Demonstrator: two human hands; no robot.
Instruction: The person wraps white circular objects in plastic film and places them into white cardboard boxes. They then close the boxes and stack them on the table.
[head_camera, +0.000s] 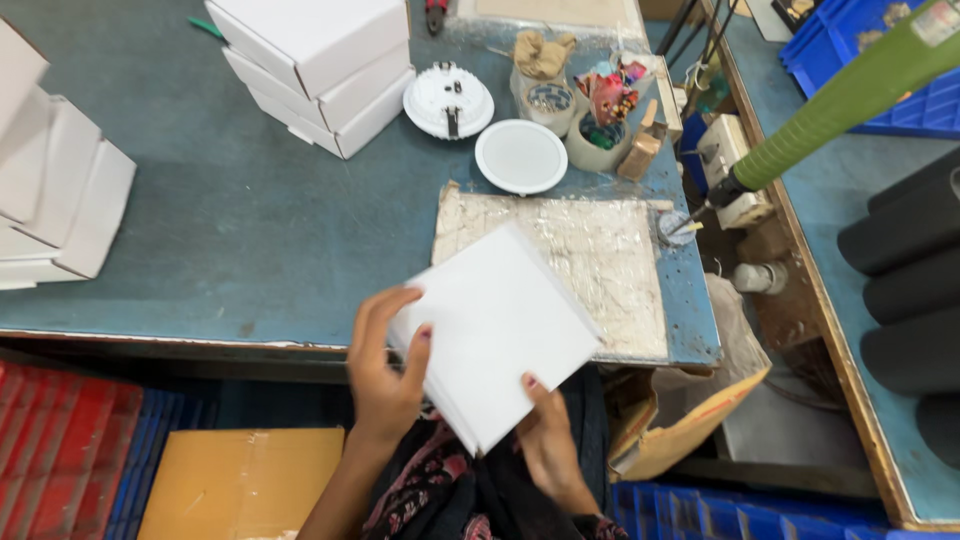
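Two bare hands holding a flat white box (497, 335) over the near edge of a blue-grey desk (250, 230).

The left hand (385, 365) clasps the box's 9 o'clock edge, its grip pinching the cardboard between thumb and curled fingers; the right hand (550, 440) supports the 6 o'clock corner, thumb pressed on the top face, fingers hidden beneath. The box is tilted and partly overlaps a foil-covered board (610, 260) lying on the desk. At 12 o'clock from the box sit a round white disc (521, 156) and, just beyond it, a round white lamp housing (448, 100). A stack of white boxes (320, 65) stands at 11 o'clock, well apart; more white boxes (55, 190) lie at 9 o'clock.
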